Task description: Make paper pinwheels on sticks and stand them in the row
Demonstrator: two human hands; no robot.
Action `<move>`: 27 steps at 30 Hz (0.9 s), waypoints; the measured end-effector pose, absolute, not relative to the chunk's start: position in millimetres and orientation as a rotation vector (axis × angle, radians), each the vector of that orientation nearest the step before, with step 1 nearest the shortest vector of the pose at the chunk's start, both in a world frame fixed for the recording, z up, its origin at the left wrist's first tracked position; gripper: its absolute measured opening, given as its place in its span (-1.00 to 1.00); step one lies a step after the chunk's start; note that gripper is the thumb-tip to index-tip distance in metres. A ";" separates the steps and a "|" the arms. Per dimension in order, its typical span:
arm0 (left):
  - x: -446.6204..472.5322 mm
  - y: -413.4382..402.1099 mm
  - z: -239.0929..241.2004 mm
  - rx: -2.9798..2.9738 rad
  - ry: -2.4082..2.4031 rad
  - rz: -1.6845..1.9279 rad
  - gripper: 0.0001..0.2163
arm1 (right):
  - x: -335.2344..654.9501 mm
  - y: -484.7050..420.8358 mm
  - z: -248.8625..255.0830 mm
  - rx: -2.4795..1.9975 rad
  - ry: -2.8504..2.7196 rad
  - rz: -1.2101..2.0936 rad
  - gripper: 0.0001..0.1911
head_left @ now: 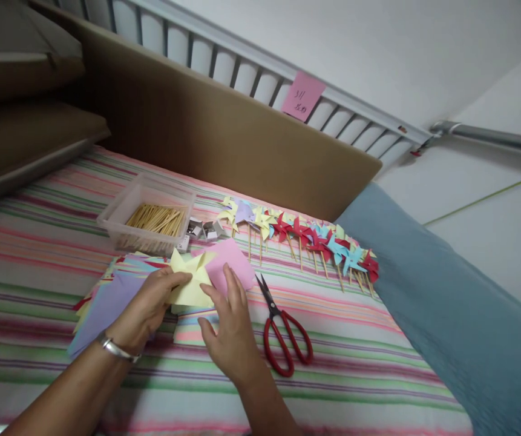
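Observation:
My left hand [144, 306] pinches the left edge of a yellow paper square [191, 281] whose corners are folded up like a pinwheel. My right hand [229, 330] lies on the paper's right side, its fingers stretched out and pressing down on the yellow sheet next to a pink sheet [233, 261]. A stack of coloured paper squares [108, 297] lies under and to the left of my left hand. Both hands rest on a striped cloth [37, 254].
Red-handled scissors [282, 333] lie just right of my right hand. A clear plastic tub of wooden sticks [149, 221] stands behind, with small metal pieces [203, 229] beside it. A row of finished paper pinwheels [305, 239] runs to the right. A blue cloth [446, 315] borders the right; a cardboard panel [206, 133] stands behind.

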State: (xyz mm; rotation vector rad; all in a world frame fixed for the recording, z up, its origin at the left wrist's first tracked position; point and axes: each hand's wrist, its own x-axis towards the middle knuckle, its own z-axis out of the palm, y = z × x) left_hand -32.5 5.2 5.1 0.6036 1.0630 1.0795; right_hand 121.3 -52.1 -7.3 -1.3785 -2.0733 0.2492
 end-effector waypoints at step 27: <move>-13.8 -3.7 -15.1 0.774 1.100 0.916 -0.88 | 120.3 -39.0 -11.9 -1.567 -1.555 0.584 -0.91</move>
